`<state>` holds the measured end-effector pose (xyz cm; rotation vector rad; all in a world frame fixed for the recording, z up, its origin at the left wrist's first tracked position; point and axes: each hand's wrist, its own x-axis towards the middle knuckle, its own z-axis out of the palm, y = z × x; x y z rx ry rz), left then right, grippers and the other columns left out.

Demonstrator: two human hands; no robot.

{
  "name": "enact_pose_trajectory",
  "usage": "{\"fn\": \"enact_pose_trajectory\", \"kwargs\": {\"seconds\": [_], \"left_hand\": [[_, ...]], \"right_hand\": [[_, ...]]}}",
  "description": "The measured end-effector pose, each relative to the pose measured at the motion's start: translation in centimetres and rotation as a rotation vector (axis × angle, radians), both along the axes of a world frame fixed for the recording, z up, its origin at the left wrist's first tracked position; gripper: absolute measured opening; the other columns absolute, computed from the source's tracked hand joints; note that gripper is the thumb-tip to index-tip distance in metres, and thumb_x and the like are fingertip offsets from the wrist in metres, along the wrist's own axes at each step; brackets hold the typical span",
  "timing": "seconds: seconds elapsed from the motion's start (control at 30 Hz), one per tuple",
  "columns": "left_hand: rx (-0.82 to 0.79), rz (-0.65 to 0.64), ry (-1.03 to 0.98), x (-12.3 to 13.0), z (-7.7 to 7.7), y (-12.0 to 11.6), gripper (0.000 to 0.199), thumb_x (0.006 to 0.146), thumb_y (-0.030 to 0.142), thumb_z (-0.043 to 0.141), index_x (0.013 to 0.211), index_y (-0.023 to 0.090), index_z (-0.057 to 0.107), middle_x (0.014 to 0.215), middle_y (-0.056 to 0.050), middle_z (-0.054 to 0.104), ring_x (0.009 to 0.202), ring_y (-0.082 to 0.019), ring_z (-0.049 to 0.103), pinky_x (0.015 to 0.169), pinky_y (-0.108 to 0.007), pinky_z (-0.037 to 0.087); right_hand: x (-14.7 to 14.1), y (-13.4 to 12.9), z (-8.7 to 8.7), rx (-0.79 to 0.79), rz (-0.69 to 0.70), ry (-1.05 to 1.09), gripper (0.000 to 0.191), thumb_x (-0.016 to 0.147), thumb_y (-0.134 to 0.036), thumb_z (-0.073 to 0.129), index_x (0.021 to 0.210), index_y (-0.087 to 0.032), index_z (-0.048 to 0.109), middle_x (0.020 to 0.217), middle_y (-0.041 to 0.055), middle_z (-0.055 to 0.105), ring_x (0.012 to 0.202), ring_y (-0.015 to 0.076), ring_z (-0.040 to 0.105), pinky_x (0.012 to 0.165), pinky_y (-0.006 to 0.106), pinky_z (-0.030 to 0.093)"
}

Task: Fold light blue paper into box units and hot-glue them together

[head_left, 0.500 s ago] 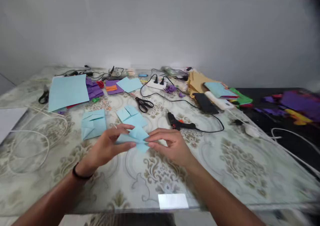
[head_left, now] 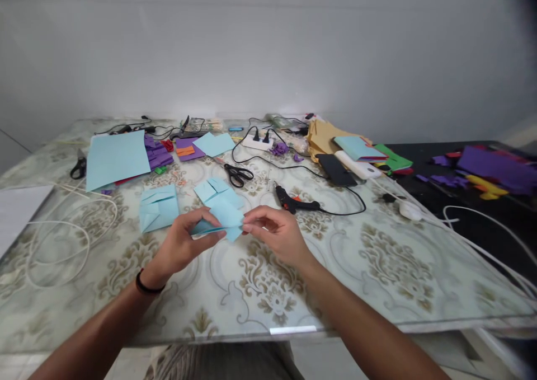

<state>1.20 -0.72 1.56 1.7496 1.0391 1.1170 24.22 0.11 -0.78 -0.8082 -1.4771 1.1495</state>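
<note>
Between my two hands, a light blue folded paper (head_left: 224,215) is held above the table. My left hand (head_left: 187,237) pinches its left side between thumb and fingers. On the right edge, my right hand (head_left: 274,231) pinches the paper with its fingertips. Just beyond my fingers lies a second blue folded paper (head_left: 207,190) with a slit-like crease. Left of my left hand rests another blue folded paper (head_left: 159,206). Black-handled scissors (head_left: 238,174) and a black glue gun (head_left: 296,202) lie farther back to the right.
A large blue sheet (head_left: 117,159) and purple paper strips (head_left: 157,151) lie at the back left. A white power strip (head_left: 257,142), black phone (head_left: 335,170) and coloured paper stack (head_left: 361,148) sit toward the back. White cable (head_left: 86,229) coils at left.
The folded paper has turned a little in my hands, its raised flap now lying flatter. My right fingers have shifted along its right edge. The camera view has moved slightly.
</note>
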Motion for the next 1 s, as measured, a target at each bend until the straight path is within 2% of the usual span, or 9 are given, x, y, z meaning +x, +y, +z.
{"fn": "enact_pose_trajectory", "kwargs": {"seconds": [0.07,0.2,0.4,0.5,0.63,0.8,0.93,1.0], "left_hand": [[-0.003,0.005,0.018,0.0,0.1,0.0,0.014,0.084,0.027,0.079,0.077,0.018,0.070,0.075,0.001,0.064,0.074,-0.015,0.057,0.073,-0.027,0.045],[-0.017,0.123,0.056,0.0,0.3,-0.4,0.032,0.084,0.031,0.080,0.063,0.017,0.061,0.062,0.005,0.052,0.058,-0.010,0.044,0.057,-0.024,0.038],[0.035,0.165,0.063,0.1,0.1,-1.5,0.025,0.086,0.029,0.079,0.068,0.018,0.067,0.062,0.006,0.054,0.055,-0.008,0.046,0.052,-0.021,0.037],[0.086,0.160,0.047,0.3,-0.2,-1.6,0.028,0.087,0.024,0.079,0.064,0.018,0.064,0.061,0.006,0.055,0.056,-0.009,0.049,0.054,-0.021,0.040],[0.126,0.152,0.074,0.5,0.1,-1.6,0.019,0.086,0.022,0.079,0.070,0.020,0.068,0.066,0.005,0.062,0.059,-0.010,0.055,0.056,-0.022,0.043],[0.075,0.062,0.179,0.2,0.8,-1.3,0.023,0.086,0.025,0.079,0.069,0.020,0.064,0.061,0.006,0.057,0.056,-0.010,0.050,0.054,-0.023,0.040],[0.156,0.006,0.209,0.0,0.8,-1.2,0.005,0.087,0.025,0.080,0.086,0.024,0.075,0.071,0.004,0.067,0.062,-0.012,0.059,0.061,-0.025,0.046],[0.175,-0.014,0.203,0.0,0.8,-1.3,0.005,0.089,0.023,0.077,0.093,0.026,0.079,0.077,0.003,0.073,0.067,-0.014,0.064,0.064,-0.026,0.048]], "right_hand": [[0.0,0.0,0.2,0.038,0.006,-0.024,0.007,0.083,-0.026,0.084,0.087,-0.022,0.079,0.087,0.0024,0.077,0.079,0.0150,0.072,0.072,0.025,0.058],[-0.2,-0.3,0.7,0.073,0.008,-0.012,0.004,0.083,-0.022,0.083,0.084,-0.022,0.079,0.090,0.0033,0.077,0.085,0.0153,0.071,0.075,0.025,0.057],[-0.8,-1.5,1.1,-0.046,-0.063,0.096,0.011,0.083,-0.022,0.084,0.090,-0.024,0.076,0.087,0.0003,0.076,0.081,0.0130,0.071,0.076,0.023,0.057],[-0.9,-1.8,1.1,-0.141,-0.043,0.124,0.020,0.081,-0.024,0.087,0.097,-0.025,0.076,0.089,-0.0004,0.077,0.081,0.0129,0.072,0.075,0.023,0.057],[-0.9,-1.9,1.1,-0.212,-0.025,0.067,0.013,0.079,-0.028,0.088,0.086,-0.023,0.078,0.078,-0.0013,0.077,0.070,0.0120,0.070,0.065,0.021,0.055],[-0.6,-1.8,1.4,-0.164,-0.060,-0.013,0.012,0.078,-0.029,0.089,0.080,-0.021,0.079,0.076,-0.0003,0.078,0.069,0.0133,0.070,0.063,0.021,0.053],[-0.3,-1.6,1.5,-0.117,-0.046,-0.083,0.013,0.081,-0.032,0.086,0.080,-0.021,0.080,0.074,0.0002,0.077,0.066,0.0131,0.068,0.061,0.021,0.051],[-0.3,-1.5,1.5,-0.084,-0.046,-0.111,0.013,0.082,-0.033,0.086,0.081,-0.021,0.080,0.074,0.0004,0.077,0.066,0.0132,0.067,0.060,0.022,0.050]]}}
